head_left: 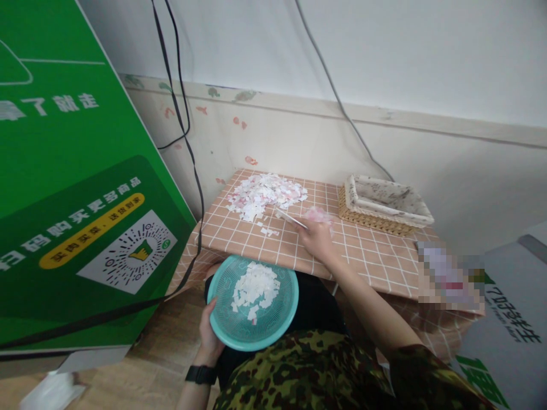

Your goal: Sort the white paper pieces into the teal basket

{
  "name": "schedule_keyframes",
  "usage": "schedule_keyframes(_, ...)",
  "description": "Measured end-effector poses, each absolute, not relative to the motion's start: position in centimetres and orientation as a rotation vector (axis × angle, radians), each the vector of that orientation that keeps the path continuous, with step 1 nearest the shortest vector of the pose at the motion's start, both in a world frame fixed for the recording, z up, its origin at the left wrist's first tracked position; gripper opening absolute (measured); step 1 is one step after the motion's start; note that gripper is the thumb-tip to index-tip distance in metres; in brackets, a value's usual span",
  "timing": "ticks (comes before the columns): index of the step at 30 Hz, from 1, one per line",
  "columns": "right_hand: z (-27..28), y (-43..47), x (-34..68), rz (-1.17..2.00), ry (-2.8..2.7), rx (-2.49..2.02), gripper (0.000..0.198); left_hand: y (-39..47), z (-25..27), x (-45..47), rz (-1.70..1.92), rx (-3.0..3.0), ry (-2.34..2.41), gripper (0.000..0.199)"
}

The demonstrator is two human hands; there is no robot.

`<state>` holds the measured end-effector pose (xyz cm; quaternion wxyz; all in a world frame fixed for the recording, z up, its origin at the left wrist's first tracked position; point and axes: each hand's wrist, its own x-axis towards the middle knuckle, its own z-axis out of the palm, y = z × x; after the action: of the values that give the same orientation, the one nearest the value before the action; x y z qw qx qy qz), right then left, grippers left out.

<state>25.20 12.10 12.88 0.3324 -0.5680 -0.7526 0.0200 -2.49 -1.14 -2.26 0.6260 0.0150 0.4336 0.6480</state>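
My left hand [209, 333] grips the rim of a teal plastic basket [289, 310], which rests on my lap below the table edge. White paper scraps [257, 286] lie inside the basket. Over the table, my right hand [317, 239] is closed around a slim, pale, straight tool [294, 220]; its exact kind is unclear. The tool's tip points left toward a heap of white and pinkish paper scraps [267, 193]. A few loose scraps [268, 230] sit in front of the heap. Just behind my right hand is a crumpled pinkish, translucent piece [319, 214].
The table wears a brown checked cloth [367, 256]. A lined wicker basket [384, 208] stands at its back right, with a blurred item [448, 276] near the right corner. A green printed panel [85, 171] rises at left, and a dark strap [197, 205] hangs beside the table.
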Motion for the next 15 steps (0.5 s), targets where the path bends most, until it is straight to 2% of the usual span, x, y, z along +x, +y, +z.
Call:
schedule_keyframes(4, 12.8, 11.7, 24.8, 0.251, -1.979, -1.343, 0.027, -1.1, -2.4, -2.5, 1.489, 0.032, 1.005, 0.018)
schedule_keyframes(15, 13.4, 11.1, 23.9, 0.555, -2.008, -1.16, 0.025, -1.3, -0.7, -2.2, 1.477, -0.024, 1.016, 0.012)
